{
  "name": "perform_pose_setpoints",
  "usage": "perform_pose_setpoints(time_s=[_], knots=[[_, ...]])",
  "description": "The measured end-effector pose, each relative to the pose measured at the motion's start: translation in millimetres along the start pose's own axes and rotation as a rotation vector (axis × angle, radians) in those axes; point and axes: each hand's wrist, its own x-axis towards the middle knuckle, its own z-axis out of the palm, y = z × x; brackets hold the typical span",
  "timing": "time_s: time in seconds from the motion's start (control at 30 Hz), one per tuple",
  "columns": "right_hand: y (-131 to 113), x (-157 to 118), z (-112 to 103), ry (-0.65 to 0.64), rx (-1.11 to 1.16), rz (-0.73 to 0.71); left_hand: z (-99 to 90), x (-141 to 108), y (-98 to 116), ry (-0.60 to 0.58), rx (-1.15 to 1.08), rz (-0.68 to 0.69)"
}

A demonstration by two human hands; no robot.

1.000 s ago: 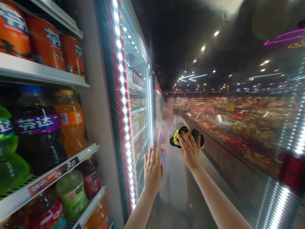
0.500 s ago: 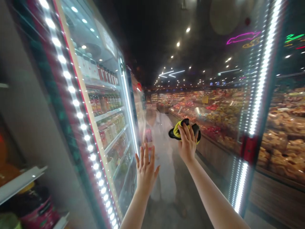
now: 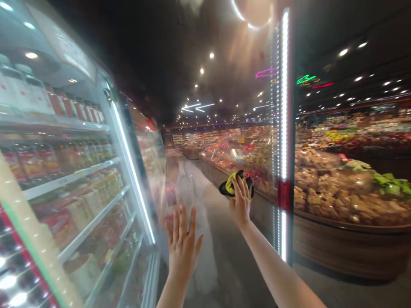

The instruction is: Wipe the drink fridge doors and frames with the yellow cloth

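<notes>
Under fingers of right hand, bunched yellow-black cloth, held; left hand splayed wide, empty.

The door's light strip, leaning a second ago, now stands upright. Left of the strip, the black-and-yellow cloth under the right hand now shows nearer to it. The left hand, also left of the strip, shows nearer too, its fingers spread wider. Right of the strip, leafy greens and a curved wooden stand come into view, while the orange drinks far left of it drop out.
</notes>
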Motion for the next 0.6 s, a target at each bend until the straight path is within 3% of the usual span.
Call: perform_pose_setpoints(time_s=[0.07, 0.17, 0.27, 0.33, 0.4, 0.53, 0.6], knots=[[5.6, -17.6, 1.1, 0.015, -0.035, 0.081, 4.5, 0.4, 7.4, -0.006, -0.004, 0.006], [1.4, -19.2, -2.6, -0.126, -0.035, -0.078, 10.7, 4.0, 16.8, -0.023, -0.011, 0.015], [12.2, 22.8, -10.7, -0.185, -0.031, -0.211, 17.2, 14.6, 27.8, -0.033, -0.02, 0.038], [35.6, 51.6, -14.2, -0.106, -0.041, -0.137, 22.0, 22.2, 36.6, -0.024, -0.037, 0.053], [64.0, 59.1, -13.8, -0.007, -0.033, -0.017, 27.0, 26.9, 45.6, -0.012, -0.059, 0.064], [93.6, 13.9, -5.8, 0.162, 0.005, 0.15, 36.8, 27.9, 60.2, -0.004, -0.091, 0.083], [91.3, -2.2, -4.6, 0.069, -0.018, 0.085, 41.8, 29.2, 66.2, -0.002, -0.105, 0.098]])
